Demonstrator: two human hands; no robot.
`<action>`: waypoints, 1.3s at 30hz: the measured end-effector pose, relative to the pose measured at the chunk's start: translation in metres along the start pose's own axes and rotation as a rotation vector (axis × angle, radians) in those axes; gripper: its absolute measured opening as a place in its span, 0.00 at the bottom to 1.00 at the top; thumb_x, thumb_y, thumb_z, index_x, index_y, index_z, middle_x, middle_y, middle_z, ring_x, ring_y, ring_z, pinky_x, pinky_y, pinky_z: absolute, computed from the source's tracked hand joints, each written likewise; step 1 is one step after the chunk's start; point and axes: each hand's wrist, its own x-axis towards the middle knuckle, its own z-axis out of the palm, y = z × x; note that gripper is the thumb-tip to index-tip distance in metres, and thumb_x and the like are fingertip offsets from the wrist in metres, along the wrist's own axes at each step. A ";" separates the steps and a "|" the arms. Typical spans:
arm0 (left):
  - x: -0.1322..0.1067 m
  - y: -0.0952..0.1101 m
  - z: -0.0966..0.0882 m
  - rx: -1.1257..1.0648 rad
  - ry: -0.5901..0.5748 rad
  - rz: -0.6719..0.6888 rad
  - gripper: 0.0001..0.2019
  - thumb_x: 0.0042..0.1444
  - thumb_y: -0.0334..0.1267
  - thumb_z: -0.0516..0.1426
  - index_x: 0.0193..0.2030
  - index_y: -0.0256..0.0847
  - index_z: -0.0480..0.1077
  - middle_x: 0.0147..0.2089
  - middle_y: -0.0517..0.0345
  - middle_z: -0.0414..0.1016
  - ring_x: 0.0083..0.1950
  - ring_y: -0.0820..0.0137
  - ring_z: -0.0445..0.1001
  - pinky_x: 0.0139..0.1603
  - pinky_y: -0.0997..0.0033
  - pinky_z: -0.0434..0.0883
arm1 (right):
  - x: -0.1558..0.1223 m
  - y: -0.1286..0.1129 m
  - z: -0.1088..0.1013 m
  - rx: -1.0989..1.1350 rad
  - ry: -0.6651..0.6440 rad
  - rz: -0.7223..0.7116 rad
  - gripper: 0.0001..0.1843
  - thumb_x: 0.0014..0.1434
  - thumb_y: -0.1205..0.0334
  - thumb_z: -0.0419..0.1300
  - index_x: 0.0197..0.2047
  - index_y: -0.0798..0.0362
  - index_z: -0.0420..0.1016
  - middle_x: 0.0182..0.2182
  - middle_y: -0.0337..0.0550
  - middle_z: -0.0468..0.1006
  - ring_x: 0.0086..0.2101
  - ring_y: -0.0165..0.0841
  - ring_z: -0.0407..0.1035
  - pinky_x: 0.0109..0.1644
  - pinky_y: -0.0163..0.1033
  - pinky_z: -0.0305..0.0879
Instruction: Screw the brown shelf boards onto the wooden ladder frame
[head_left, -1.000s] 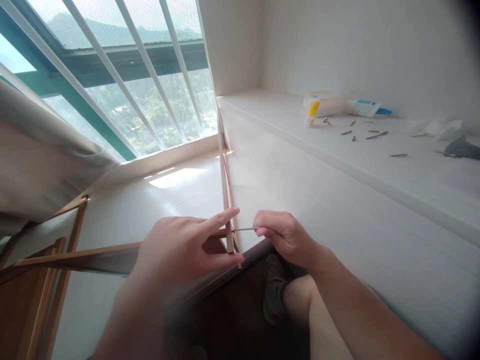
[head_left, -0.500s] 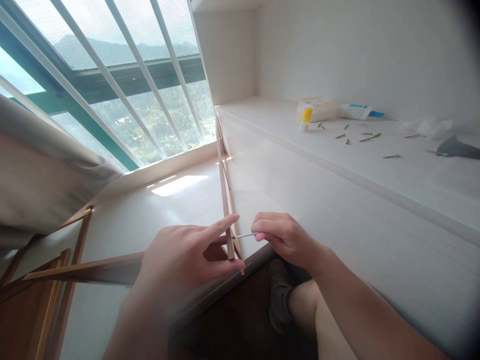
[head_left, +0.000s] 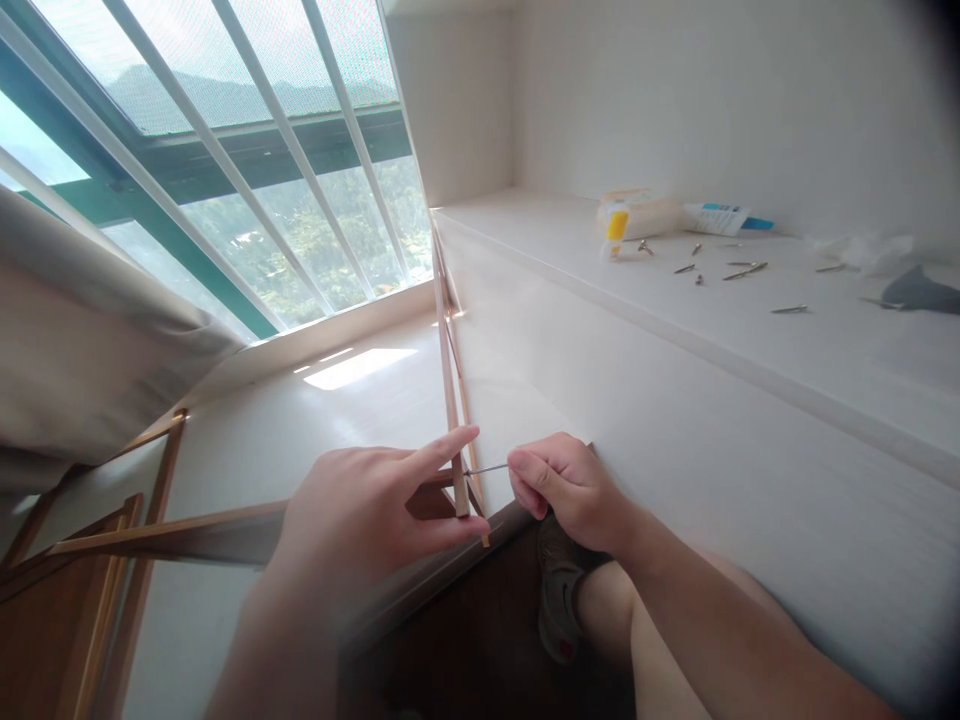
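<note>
With thumb below and forefinger above, my left hand (head_left: 360,510) grips the end of a narrow wooden rail (head_left: 460,485), part of a brown wooden frame. My right hand (head_left: 566,490) is closed around a screwdriver, whose thin metal shaft (head_left: 487,468) points left. Its tip meets the side of the rail at a small dark screw head (head_left: 466,473). Most of the screwdriver's handle is hidden in my fist. A wooden crosspiece (head_left: 172,530) runs left from behind my left hand.
On the white ledge (head_left: 675,320) at right lie several screws (head_left: 746,270), a yellow-capped bottle (head_left: 615,235), a white-and-blue tube (head_left: 724,218) and a dark-handled tool (head_left: 922,290). A barred window (head_left: 300,200) and curtain (head_left: 90,340) are at left. My leg (head_left: 622,610) is below.
My right hand has turned over on the screwdriver, its thumb now on top and its fingers curled under. My left hand keeps its hold on the rail.
</note>
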 end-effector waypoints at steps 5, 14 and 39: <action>0.000 0.001 0.000 0.009 0.006 0.000 0.34 0.54 0.67 0.54 0.65 0.57 0.66 0.27 0.63 0.79 0.25 0.68 0.75 0.26 0.70 0.53 | 0.000 0.001 -0.004 0.035 0.003 0.001 0.29 0.70 0.48 0.49 0.20 0.55 0.63 0.17 0.35 0.63 0.21 0.25 0.57 0.27 0.34 0.53; -0.001 0.001 0.002 0.025 0.023 0.004 0.34 0.54 0.67 0.55 0.65 0.57 0.66 0.27 0.62 0.79 0.26 0.67 0.75 0.26 0.70 0.54 | -0.001 0.003 -0.014 -0.050 -0.010 -0.092 0.25 0.70 0.48 0.49 0.24 0.54 0.61 0.22 0.35 0.61 0.24 0.27 0.55 0.31 0.35 0.55; 0.000 0.001 0.001 0.025 0.022 -0.004 0.34 0.53 0.68 0.54 0.64 0.57 0.66 0.27 0.63 0.79 0.26 0.66 0.76 0.27 0.69 0.55 | 0.006 0.010 -0.010 -0.299 0.068 -0.337 0.15 0.70 0.58 0.53 0.31 0.53 0.67 0.27 0.39 0.67 0.29 0.30 0.60 0.36 0.36 0.57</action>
